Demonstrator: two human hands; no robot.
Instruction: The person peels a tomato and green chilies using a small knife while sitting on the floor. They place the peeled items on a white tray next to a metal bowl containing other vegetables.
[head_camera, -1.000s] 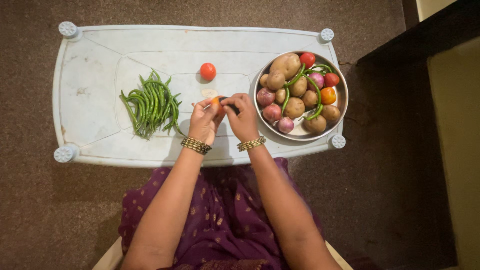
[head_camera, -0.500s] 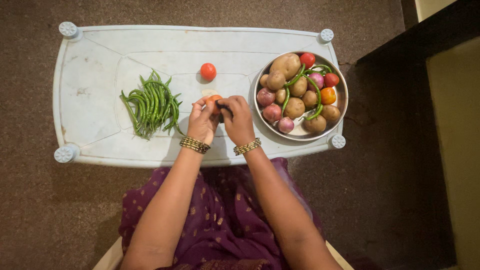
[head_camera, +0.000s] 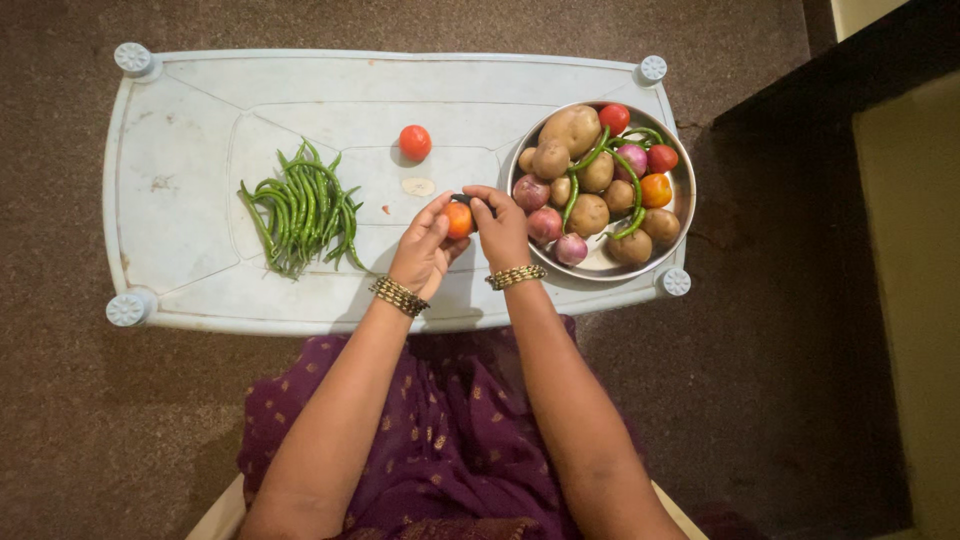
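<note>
Work is judged at an early stage: one small pale slice (head_camera: 418, 186) is seen lying on the white plastic table (head_camera: 190, 110), w/ a tiny red scrap beside it; nearly all produce is left whole. A pile of green chillies (head_camera: 300, 208) is laid out on the table's left part, uncut as far as can be told. A whole red tomato (head_camera: 414, 143) is set apart near the middle, beyond the hands.

At the right end, a round steel bowl (head_camera: 685, 190) is filled w/ potatoes, reddish onions, tomatoes and a few long green chillies, none cut.

An orange-red tomato (head_camera: 458, 220) is held just above the table, beside the bowl, clamped in the left hand (head_camera: 424, 252). The right hand (head_camera: 503, 232) is closed on a dark-handled tool, prob. a small knife, pressed to the tomato's top; the blade can't be made out.
</note>
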